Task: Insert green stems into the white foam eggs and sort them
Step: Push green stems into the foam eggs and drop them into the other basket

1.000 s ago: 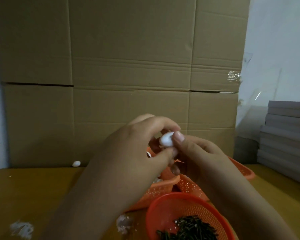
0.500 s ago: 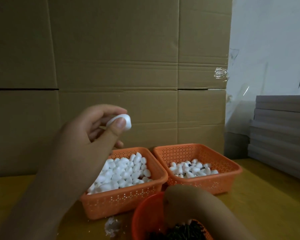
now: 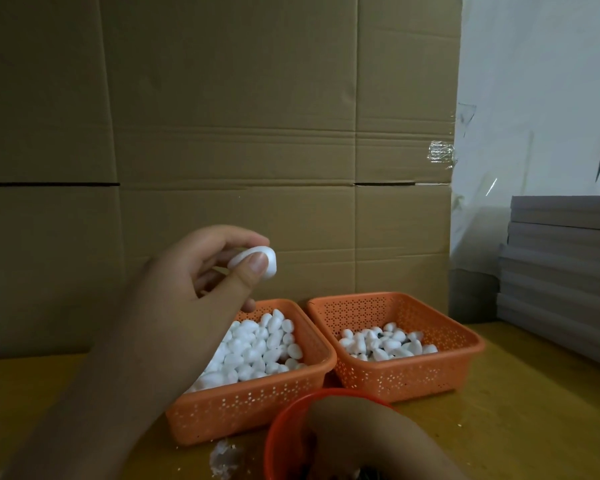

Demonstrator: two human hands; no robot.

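Nearest, the right hand (image 3: 357, 431) reaches down into the round red basket (image 3: 281, 441) of stems; its fingers are hidden. Farther and to the left, the left hand (image 3: 191, 289) pinches a foam egg (image 3: 257, 256), long axis roughly level, above the fuller orange basket (image 3: 257, 407).

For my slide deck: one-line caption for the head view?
Left hand pinches a foam egg above two orange baskets; right hand reaches into a red bowl.

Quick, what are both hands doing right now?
Left hand: pinching a white foam egg.
Right hand: reaching into the round red basket; fingers hidden, cannot tell.
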